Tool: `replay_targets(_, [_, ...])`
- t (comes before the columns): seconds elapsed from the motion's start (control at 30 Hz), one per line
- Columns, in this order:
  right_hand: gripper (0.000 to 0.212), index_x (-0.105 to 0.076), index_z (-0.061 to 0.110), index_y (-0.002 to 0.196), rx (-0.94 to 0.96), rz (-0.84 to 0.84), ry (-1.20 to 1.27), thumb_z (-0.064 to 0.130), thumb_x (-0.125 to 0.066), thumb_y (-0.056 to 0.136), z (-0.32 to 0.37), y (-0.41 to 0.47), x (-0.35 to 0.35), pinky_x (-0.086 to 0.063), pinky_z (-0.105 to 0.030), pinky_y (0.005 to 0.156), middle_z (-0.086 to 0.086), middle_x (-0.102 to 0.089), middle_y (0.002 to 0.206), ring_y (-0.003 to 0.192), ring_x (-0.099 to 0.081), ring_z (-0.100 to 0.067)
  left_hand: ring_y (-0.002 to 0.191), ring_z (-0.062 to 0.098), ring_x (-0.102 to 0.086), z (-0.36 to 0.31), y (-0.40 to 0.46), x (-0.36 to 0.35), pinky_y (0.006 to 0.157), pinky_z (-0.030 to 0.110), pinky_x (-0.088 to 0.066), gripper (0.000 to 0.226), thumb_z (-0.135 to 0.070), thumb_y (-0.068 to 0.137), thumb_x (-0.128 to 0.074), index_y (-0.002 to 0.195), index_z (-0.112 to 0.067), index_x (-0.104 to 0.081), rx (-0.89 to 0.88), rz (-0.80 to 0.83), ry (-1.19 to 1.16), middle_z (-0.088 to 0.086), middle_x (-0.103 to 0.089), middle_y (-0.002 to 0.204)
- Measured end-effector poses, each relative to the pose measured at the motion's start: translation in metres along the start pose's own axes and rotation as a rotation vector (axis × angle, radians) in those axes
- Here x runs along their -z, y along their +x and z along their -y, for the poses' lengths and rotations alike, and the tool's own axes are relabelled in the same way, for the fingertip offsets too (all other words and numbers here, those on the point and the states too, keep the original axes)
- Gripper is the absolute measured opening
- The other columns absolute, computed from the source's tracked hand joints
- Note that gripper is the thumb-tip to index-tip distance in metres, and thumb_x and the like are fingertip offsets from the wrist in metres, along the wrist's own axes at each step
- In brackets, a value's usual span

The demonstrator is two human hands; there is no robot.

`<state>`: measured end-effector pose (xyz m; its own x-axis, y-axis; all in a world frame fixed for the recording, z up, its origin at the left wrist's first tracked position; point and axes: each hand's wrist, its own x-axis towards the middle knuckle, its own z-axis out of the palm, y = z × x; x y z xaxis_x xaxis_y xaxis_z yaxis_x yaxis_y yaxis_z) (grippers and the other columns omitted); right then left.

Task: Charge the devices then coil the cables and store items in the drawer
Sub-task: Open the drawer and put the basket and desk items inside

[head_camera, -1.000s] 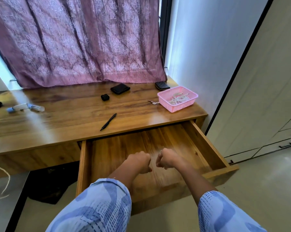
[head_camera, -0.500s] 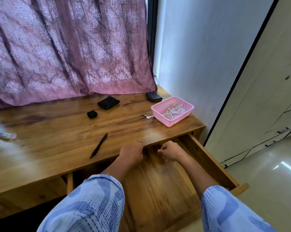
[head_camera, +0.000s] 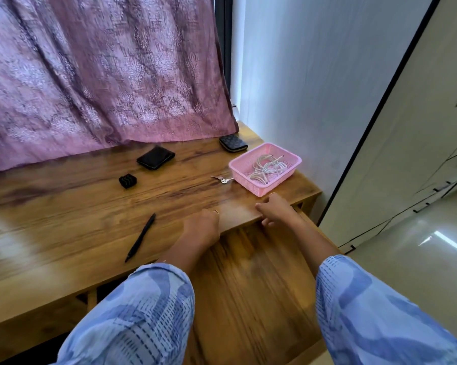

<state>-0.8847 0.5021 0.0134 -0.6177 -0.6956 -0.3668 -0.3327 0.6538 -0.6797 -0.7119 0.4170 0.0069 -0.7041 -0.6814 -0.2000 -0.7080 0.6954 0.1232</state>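
Fingers: your left hand (head_camera: pixel 202 227) has them curled under, knuckles up at the desk's front edge, nothing seen in the grip; your right hand (head_camera: pixel 276 213) has them loosely bent, tips on that same edge, thumb toward the basket, holding nothing you can see.
Sleeves: blue patterned cloth fills the bottom of your view on both sides.
Drawer (head_camera: pixel 253 291): pulled out under your forearms, wood floor bare where it shows, blurred.
Desk (head_camera: pixel 64 233): wood top, front edge running from lower left up to the right corner.
Pen (head_camera: pixel 140 237): black, lying slantwise near the front edge, left of your left hand.
Keys (head_camera: pixel 222 179): small, just beside the basket's left side.
Basket (head_camera: pixel 264 168): pink, at the desk's right end, just beyond your right hand.
Cables (head_camera: pixel 268 168): white, loosely bundled inside the basket.
Black block (head_camera: pixel 127 180): small, ridged, mid-desk.
Wallet (head_camera: pixel 155 157): black, flat, further back.
Case (head_camera: pixel 233 143): dark, patterned, at the back right corner by the curtain hem.
Curtain (head_camera: pixel 90 75): mauve, hanging to the desk's rear edge.
Wall (head_camera: pixel 314 75): white, touching the desk's right end.
Cabinets (head_camera: pixel 419 127): pale fronts with dark handles, to your right.
Floor (head_camera: pixel 406 259): glossy, open between drawer and cabinets.
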Motion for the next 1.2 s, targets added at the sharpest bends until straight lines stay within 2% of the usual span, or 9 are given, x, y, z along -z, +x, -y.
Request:
replay_targets(0.13, [0.034, -0.047, 0.006, 0.120, -0.062, -0.029, 0.221, 0.031, -0.042, 0.098, -0.001, 0.032, 0.004, -0.053, -0.029, 0.056, -0.012, -0.058, 0.098, 0.062, -0.062, -0.019, 0.114, 0.031, -0.055, -0.005, 0.019, -0.006, 0.080, 0.038, -0.044, 0.035, -0.031, 0.089, -0.060, 0.116, -0.011, -0.053, 0.039, 0.030, -0.005, 0.013, -0.055, 0.124])
replay_targets(0.3, [0.053, -0.042, 0.004, 0.130, -0.186, -0.083, 0.526, 0.044, -0.043, 0.096, 0.000, 0.076, 0.009, -0.049, -0.024, 0.039, -0.019, -0.058, 0.117, 0.058, -0.065, -0.025, 0.113, 0.031, -0.055, -0.006, 0.041, -0.012, 0.082, 0.040, -0.046, 0.039, -0.031, 0.084, -0.067, 0.115, -0.013, -0.053, 0.095, 0.080, 0.021, 0.012, -0.054, 0.123])
replay_targets(0.4, [0.048, -0.039, 0.002, 0.131, -0.244, -0.078, 0.637, 0.035, -0.046, 0.097, 0.003, 0.100, 0.012, -0.045, -0.022, 0.033, -0.023, -0.059, 0.111, 0.057, -0.063, -0.026, 0.111, 0.029, -0.058, -0.009, 0.051, -0.010, 0.076, 0.037, -0.046, 0.041, -0.027, 0.076, -0.075, 0.110, -0.014, -0.057, 0.113, 0.093, 0.059, 0.010, -0.057, 0.119])
replay_targets(0.53, [0.043, -0.042, -0.001, 0.131, -0.274, -0.152, 0.678, 0.002, -0.040, 0.088, 0.000, 0.123, 0.012, -0.042, -0.022, 0.030, -0.027, -0.062, 0.111, 0.054, -0.060, -0.030, 0.104, 0.025, -0.059, -0.011, 0.063, -0.008, 0.068, 0.032, -0.040, 0.041, -0.028, 0.069, -0.082, 0.102, -0.018, -0.060, 0.154, 0.119, 0.068, 0.006, -0.061, 0.113])
replay_targets(0.73, [0.035, -0.050, 0.002, 0.124, -0.208, -0.187, 0.833, 0.006, -0.046, 0.089, -0.001, 0.121, 0.007, -0.048, -0.026, 0.036, -0.023, -0.067, 0.104, 0.046, -0.060, -0.025, 0.103, 0.025, -0.061, -0.016, 0.072, -0.010, 0.069, 0.032, -0.042, 0.042, -0.022, 0.064, -0.086, 0.098, -0.016, -0.061, 0.186, 0.140, 0.102, 0.007, -0.061, 0.112])
replay_targets(0.9, [0.028, -0.056, 0.001, 0.115, -0.061, -0.131, 0.747, 0.012, -0.053, 0.089, -0.011, 0.093, 0.012, -0.056, -0.036, 0.050, -0.022, -0.070, 0.096, 0.059, -0.066, -0.030, 0.101, 0.022, -0.058, -0.007, 0.070, -0.017, 0.071, 0.032, -0.042, 0.045, -0.032, 0.069, -0.081, 0.105, -0.021, -0.057, 0.169, 0.140, 0.116, 0.003, -0.059, 0.111])
replay_targets(1.03, [0.017, -0.066, 0.005, 0.096, 0.135, -0.073, 0.619, 0.017, -0.056, 0.089, -0.015, 0.060, 0.009, -0.059, -0.039, 0.056, -0.015, -0.073, 0.083, 0.061, -0.069, -0.025, 0.098, 0.022, -0.058, 0.008, 0.060, -0.022, 0.069, 0.032, -0.043, 0.036, -0.037, 0.079, -0.068, 0.108, -0.020, -0.057, 0.097, 0.113, 0.143, 0.004, -0.059, 0.110])
replay_targets(1.1, [0.014, -0.068, 0.013, 0.092, 0.202, -0.059, 0.528, 0.020, -0.056, 0.090, -0.013, 0.042, 0.003, -0.057, -0.034, 0.059, -0.007, -0.074, 0.085, 0.068, -0.070, -0.017, 0.093, 0.020, -0.060, 0.022, 0.048, -0.017, 0.067, 0.031, -0.046, 0.027, -0.037, 0.083, -0.062, 0.104, -0.020, -0.060, 0.093, 0.077, 0.160, 0.003, -0.062, 0.105])
replay_targets(1.2, [0.013, -0.063, 0.011, 0.098, 0.249, 0.051, 0.495, 0.014, -0.052, 0.091, -0.012, 0.017, -0.009, -0.049, -0.020, 0.044, -0.005, -0.072, 0.081, 0.055, -0.068, -0.010, 0.091, 0.019, -0.062, 0.057, 0.019, -0.005, 0.067, 0.032, -0.050, 0.021, -0.035, 0.090, -0.051, 0.100, -0.021, -0.062, 0.127, -0.036, 0.181, 0.000, -0.065, 0.101])
